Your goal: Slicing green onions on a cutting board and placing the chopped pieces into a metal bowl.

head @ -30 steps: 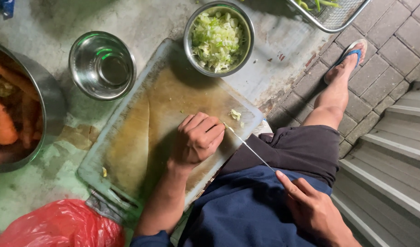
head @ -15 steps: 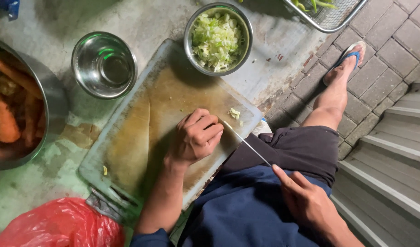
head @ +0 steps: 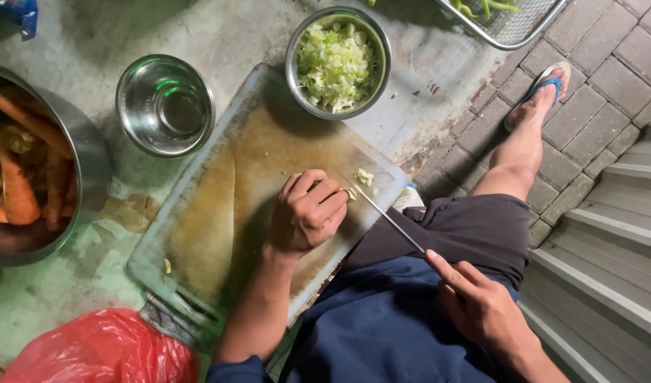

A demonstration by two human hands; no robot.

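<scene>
Curling our left hand (head: 307, 216) into a loose fist, we pin a small pale-green vegetable piece (head: 349, 192) against the stained, worn plastic cutting board (head: 219, 213); the fingers are bent tight over it, so most of it is hidden. Our right hand (head: 481, 308) is closed around the handle of a thin-bladed steel knife (head: 385, 216). The blade's long axis runs diagonally from the right hand up toward the left hand's knuckles, its tip touching the vegetable piece at the board's near-right edge. Of the two, the left hand is the nearer, lying right on the piece, while the right hand sits well off the board above our dark shorts.

Just beyond the board's far corner stands a round steel bowl (head: 337, 62) filled with chopped pale-green vegetable. A second, smaller shiny steel bowl (head: 165, 105) beside the board's left edge looks empty. Farther left of the board, a large metal basin (head: 91, 163) holds whole orange carrots (head: 17, 188). A crumpled red plastic bag (head: 102, 347) lies below the board's near-left corner, and a wire basket (head: 509, 25) with green stalks sits beyond the filled bowl.
</scene>
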